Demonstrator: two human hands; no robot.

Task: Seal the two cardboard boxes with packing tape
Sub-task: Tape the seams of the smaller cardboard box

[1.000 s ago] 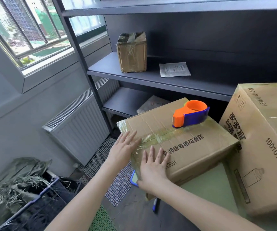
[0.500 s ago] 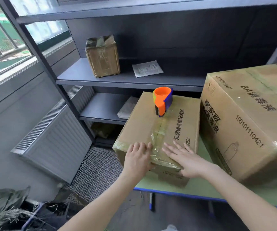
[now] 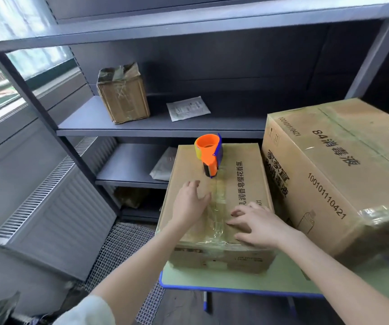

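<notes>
A smaller cardboard box (image 3: 242,174) lies on the green table (image 3: 212,281), with clear tape (image 3: 219,207) running along its top seam. An orange and blue tape dispenser (image 3: 210,156) stands on the far part of its lid. My left hand (image 3: 188,202) rests on the lid left of the seam, fingers spread. My right hand (image 3: 256,225) presses on the lid right of the seam, near the front edge. A bigger cardboard box (image 3: 343,174) with tape over its top stands to the right, touching the smaller one.
A grey metal shelf unit (image 3: 142,127) stands behind the table, holding a small taped box (image 3: 123,97) and a paper sheet (image 3: 187,111). A radiator (image 3: 55,207) lines the left wall under the window. Wire mesh (image 3: 123,249) lies on the floor.
The view has swung right and both hands have moved from the box's front corner up onto its lid, either side of the taped seam. The dispenser has stayed on the lid.
</notes>
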